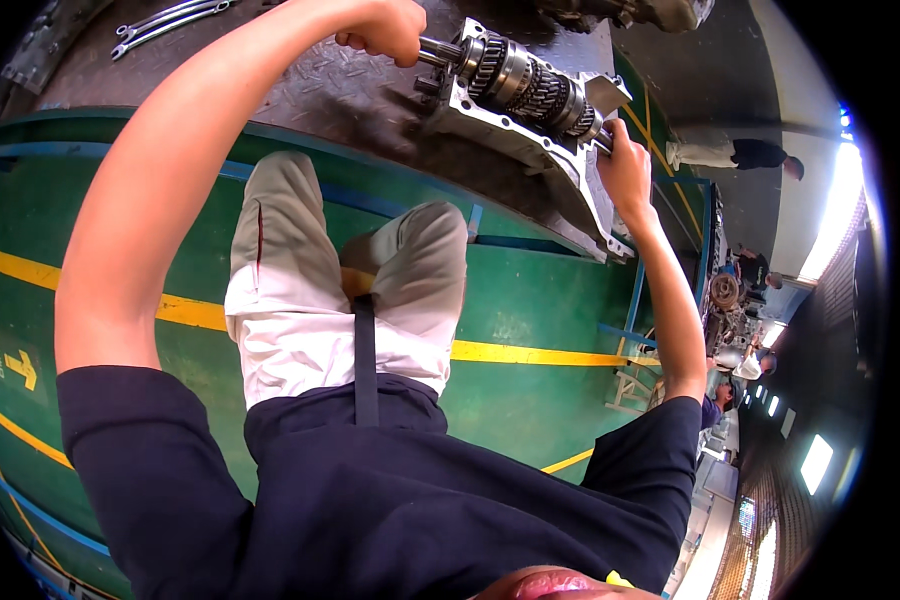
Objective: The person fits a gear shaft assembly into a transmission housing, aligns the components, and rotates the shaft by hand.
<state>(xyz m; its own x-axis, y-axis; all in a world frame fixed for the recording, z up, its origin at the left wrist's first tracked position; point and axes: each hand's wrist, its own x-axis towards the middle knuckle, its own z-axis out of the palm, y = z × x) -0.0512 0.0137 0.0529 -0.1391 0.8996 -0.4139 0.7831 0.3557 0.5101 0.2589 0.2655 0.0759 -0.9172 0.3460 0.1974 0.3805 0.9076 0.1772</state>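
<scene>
A gear shaft (pixel 530 80) with several toothed gears and rings lies lengthwise in the open half of a silver gearbox housing (pixel 515 130). My left hand (pixel 388 32) is closed round the thin shaft end that juts out on the left. At the opposite end, my right hand (pixel 625 172) grips the shaft's tip beside the housing's wide flared flange. Whether the shaft rests fully in the housing or is slightly raised, I cannot tell. The palm sides of both hands are hidden.
The housing sits on a dark metal-topped workbench (pixel 320 105) with a blue frame. Several wrenches (pixel 170 25) lie at its far left, and another metal casting (pixel 660 12) is at the far right. Other people (pixel 760 155) stand farther off to the right. Yellow lines cross the green floor (pixel 530 300).
</scene>
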